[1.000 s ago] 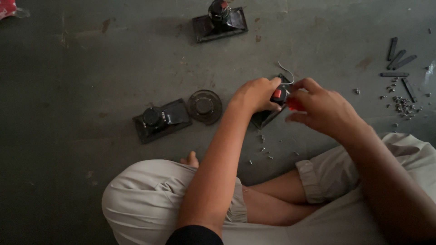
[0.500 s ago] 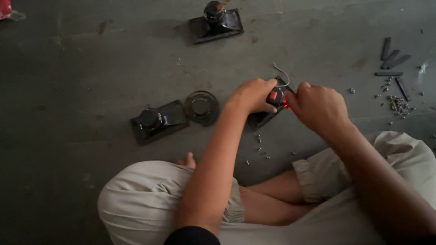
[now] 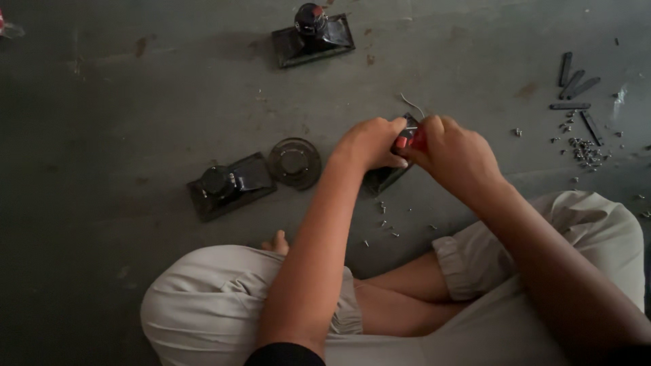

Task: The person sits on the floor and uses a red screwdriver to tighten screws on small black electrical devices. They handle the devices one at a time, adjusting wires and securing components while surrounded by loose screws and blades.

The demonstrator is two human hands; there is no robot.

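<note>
The person sits cross-legged on a grey concrete floor (image 3: pixel 135 102), and both hands meet over 1 small dark horn unit (image 3: pixel 388 175) lying on the floor just ahead of the knees. I take this unit as the landmark.

The left hand (image 3: pixel 369 144) rests on top of the unit from its left side, fingers curled down and closed on its body, steadying it. The right hand (image 3: pixel 453 152) comes in from the unit's right side, fingers drawn together around a red-handled tool (image 3: pixel 409 139), likely a screwdriver; only a short stretch of the red handle shows between the 2 hands. The tool's long axis seems to run from the right hand down and leftward into the unit's top, but the tip is hidden by the left hand. The 2 hands touch or nearly touch, and both are equally close to the unit.

The unit's flat base shows as a dark edge below the left hand, its long axis running diagonally from near-left to far-right. A thin pale wire (image 3: pixel 412 105) curves away from its far side.

Left of the unit lies a round dark cap (image 3: pixel 294 163), and further left a second horn unit (image 3: pixel 229 185). A third horn unit (image 3: pixel 312 37) sits well beyond. Loose screws (image 3: pixel 388 227) lie just nearer than the landmark; far to its right are dark bars (image 3: pixel 575 85) and another scatter of screws (image 3: pixel 586 150).
</note>
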